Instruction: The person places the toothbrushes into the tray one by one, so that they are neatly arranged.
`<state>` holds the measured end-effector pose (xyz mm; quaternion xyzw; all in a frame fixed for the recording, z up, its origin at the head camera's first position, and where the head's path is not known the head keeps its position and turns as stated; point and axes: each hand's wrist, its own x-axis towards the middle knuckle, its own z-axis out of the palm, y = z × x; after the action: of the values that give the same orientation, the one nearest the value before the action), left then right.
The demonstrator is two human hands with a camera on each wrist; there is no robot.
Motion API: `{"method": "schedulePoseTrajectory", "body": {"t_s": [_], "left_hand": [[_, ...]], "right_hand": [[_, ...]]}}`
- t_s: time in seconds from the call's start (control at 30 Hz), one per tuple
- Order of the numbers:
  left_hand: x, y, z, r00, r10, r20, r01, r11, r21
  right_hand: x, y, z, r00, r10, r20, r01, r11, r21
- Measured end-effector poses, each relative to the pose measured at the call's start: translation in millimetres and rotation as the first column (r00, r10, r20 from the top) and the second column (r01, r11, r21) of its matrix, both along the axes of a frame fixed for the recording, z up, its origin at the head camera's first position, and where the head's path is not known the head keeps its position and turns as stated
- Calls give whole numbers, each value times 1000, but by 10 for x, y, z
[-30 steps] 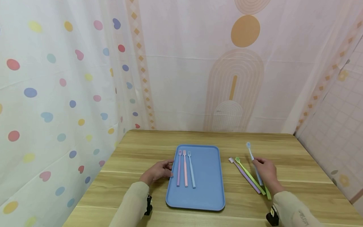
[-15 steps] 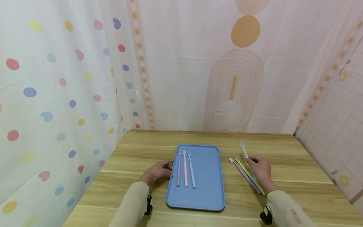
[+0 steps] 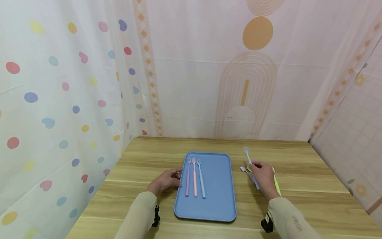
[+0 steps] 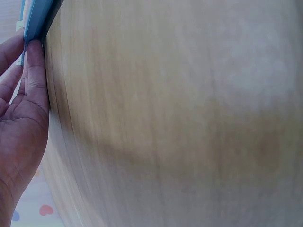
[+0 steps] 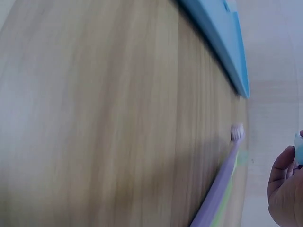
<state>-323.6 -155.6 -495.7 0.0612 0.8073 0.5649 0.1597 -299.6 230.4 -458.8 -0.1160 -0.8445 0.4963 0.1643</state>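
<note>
Head view — right fingers [image 3: 257,165] clamped on blue toothbrush [image 3: 248,155], left fingers [image 3: 176,170] on tray [image 3: 219,202] — right wrist view, toothbrush mostly cropped.

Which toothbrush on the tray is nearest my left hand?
The purple toothbrush on the blue tray, beside its left edge; the pink toothbrush and light-blue toothbrush lie farther right.

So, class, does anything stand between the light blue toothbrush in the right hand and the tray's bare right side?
The lavender toothbrush lies partly between, on the table; the right hand seems to hold the light blue toothbrush above it, so the way to the blue tray looks clear.
</note>
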Motion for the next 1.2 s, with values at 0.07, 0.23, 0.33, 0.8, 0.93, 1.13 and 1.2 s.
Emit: {"method": "schedulePoseTrajectory", "body": {"t_s": [0.07,0.23,0.33,0.8,0.93,1.13,1.2], "left_hand": [[0,2,3,1000,2,2,-2,1000,-1],[-5,1,1,1000,1,4,-1,1000,1],[-6,-1,3,1000,0,5,-1,1000,6],[-14,-16,-20,1000,-5,-3,5,1000,3],[-14,-16,-22,1000,-2,2,2,1000,9],[-4,-16,-17,1000,1,9,-1,1000,14],[-1,-14,-12,1000,-1,8,1,1000,14]], "right_hand": [[-13,-72,3,1000,4,-1,-4,1000,-18],[-36,-278,1,1000,26,13,-25,998,-64],[-47,-406,-9,999,33,15,-32,995,-92],[-42,-824,-57,1000,-1,31,7,983,-183],[-54,-908,-75,1000,-3,10,5,982,-187],[-44,-1015,-86,1000,9,4,-8,986,-167],[-39,-1050,-98,1000,13,3,-12,987,-163]]}}
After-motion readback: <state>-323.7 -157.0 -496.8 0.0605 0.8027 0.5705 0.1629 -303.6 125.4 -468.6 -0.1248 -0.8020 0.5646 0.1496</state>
